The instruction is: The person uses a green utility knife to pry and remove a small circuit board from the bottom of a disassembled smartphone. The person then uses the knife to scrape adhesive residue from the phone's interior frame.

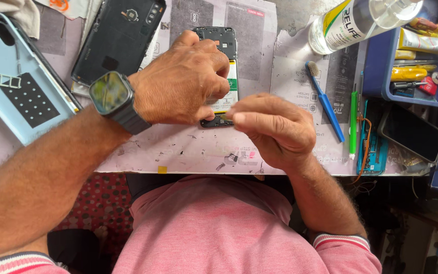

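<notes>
- Opened black smartphone w/ white-green battery point(225, 76), mid-table: back cover off, internals bare.
- Left hand point(181, 81) clamped on it.
- Right hand point(275, 129) fingers pinched together at its lower end; item unclear.
- Black back cover point(117, 38) lies near far edge; reassembly not yet done.

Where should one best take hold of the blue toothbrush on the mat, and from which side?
Probably the long bare handle of the toothbrush, pinched across its width from above. It lies flat and diagonal, bristles at the far end, with the right hand near one side and a green tool near the other.

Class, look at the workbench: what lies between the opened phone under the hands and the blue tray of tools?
In the head view, between the opened phone and the blue tray lie a blue toothbrush and a green pen-like tool, on the paper-covered bench.
</notes>
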